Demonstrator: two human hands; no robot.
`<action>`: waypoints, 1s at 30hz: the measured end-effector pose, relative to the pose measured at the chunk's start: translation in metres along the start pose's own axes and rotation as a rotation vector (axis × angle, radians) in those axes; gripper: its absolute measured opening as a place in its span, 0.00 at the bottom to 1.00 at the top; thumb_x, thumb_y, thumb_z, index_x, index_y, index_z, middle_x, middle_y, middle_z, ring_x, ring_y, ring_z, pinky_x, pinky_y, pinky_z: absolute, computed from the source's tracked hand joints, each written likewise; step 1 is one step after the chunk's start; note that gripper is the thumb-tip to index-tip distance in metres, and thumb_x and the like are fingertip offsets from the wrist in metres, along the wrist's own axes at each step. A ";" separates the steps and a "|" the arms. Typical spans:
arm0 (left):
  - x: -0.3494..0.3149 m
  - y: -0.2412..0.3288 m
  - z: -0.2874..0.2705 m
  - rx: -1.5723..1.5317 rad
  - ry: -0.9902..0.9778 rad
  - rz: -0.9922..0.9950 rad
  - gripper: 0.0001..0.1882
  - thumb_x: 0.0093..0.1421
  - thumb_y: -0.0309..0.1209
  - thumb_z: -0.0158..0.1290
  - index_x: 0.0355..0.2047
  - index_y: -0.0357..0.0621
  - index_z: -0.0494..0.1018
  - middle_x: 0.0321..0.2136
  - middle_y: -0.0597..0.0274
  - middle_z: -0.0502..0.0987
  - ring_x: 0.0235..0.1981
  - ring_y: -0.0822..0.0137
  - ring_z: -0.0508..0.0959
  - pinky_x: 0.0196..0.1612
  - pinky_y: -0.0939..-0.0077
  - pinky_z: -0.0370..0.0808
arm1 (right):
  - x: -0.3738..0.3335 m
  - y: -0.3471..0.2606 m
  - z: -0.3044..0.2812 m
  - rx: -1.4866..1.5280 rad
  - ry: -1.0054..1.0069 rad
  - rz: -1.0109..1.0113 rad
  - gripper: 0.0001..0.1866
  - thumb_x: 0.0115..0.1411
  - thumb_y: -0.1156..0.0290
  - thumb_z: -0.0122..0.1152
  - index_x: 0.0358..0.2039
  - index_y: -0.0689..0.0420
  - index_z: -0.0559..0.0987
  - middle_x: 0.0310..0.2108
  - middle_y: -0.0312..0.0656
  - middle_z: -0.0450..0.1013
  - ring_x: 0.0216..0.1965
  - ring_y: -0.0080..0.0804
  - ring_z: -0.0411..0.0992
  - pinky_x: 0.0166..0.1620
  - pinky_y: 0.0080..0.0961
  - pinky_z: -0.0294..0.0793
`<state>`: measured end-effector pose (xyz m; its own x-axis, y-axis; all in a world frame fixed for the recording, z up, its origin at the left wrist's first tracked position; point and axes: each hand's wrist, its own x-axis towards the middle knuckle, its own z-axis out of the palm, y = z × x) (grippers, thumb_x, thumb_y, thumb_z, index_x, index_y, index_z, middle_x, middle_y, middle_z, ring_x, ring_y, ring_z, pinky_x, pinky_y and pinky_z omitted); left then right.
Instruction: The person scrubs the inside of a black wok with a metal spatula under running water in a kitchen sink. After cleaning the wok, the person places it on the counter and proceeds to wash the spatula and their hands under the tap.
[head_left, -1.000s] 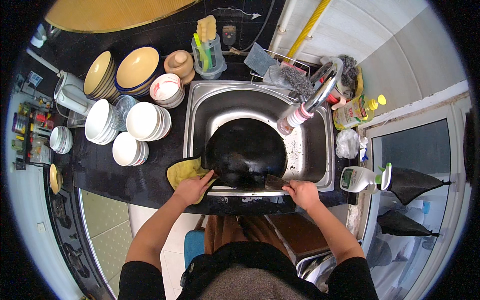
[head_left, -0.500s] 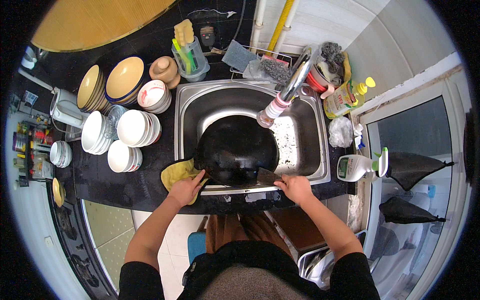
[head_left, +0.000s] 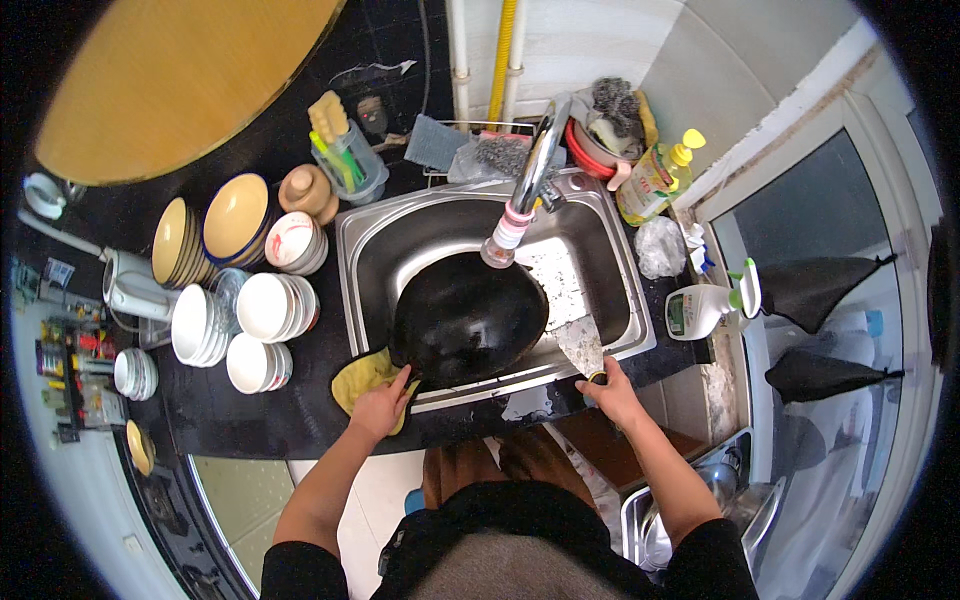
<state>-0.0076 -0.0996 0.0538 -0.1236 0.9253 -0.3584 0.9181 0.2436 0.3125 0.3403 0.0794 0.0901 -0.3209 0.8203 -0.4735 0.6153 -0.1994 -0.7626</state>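
A black wok point(head_left: 470, 318) rests in the stainless steel sink point(head_left: 348, 262), tipped so that its dark rounded surface faces up. At its near left edge my left hand point(head_left: 383, 402) is closed on a yellow cloth point(head_left: 358, 380). The index finger points along the wok's rim; whether a handle lies under the cloth is hidden. To the right, my right hand point(head_left: 613, 393) grips the handle of a flat scraper point(head_left: 578, 343). Its speckled blade points toward the sink's middle, over the near rim, apart from the wok. The faucet point(head_left: 535, 165) hangs above the wok's far right side.
Stacked bowls point(head_left: 265, 305) and a wooden mortar point(head_left: 308, 193) stand left of the sink. A cup with brushes point(head_left: 350, 168) is behind them. Along the right are a dish soap bottle point(head_left: 650, 183), a crumpled plastic bag point(head_left: 661, 248) and a spray bottle point(head_left: 697, 311).
My right hand has drawn the scraper off the wok to the right and turned it, so the blade's pale face shows. The left hand keeps its hold. The whole view has tilted.
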 end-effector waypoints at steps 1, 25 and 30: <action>0.001 0.001 0.000 0.012 -0.021 -0.018 0.29 0.55 0.36 0.45 0.57 0.57 0.50 0.25 0.50 0.72 0.24 0.49 0.73 0.27 0.58 0.70 | -0.008 -0.005 -0.001 0.255 -0.095 0.236 0.38 0.49 0.69 0.58 0.57 0.56 0.50 0.34 0.45 0.69 0.26 0.28 0.67 0.26 0.26 0.69; 0.000 -0.002 -0.005 -0.002 -0.050 0.080 0.32 0.54 0.34 0.46 0.58 0.49 0.48 0.24 0.50 0.72 0.24 0.53 0.73 0.26 0.61 0.70 | -0.082 -0.089 0.252 0.756 0.170 0.191 0.32 0.61 0.62 0.43 0.61 0.42 0.41 0.24 0.36 0.67 0.20 0.20 0.61 0.23 0.20 0.66; 0.002 -0.005 0.000 0.046 -0.092 0.089 0.34 0.52 0.33 0.47 0.59 0.49 0.46 0.23 0.50 0.72 0.22 0.53 0.73 0.25 0.61 0.70 | -0.077 -0.097 0.258 0.660 0.246 0.237 0.33 0.60 0.61 0.44 0.61 0.43 0.41 0.29 0.47 0.71 0.20 0.34 0.67 0.25 0.27 0.68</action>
<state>-0.0130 -0.0986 0.0516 -0.0074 0.9118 -0.4105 0.9406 0.1457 0.3065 0.1199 -0.1029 0.0867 -0.0153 0.7962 -0.6048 0.0628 -0.6029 -0.7953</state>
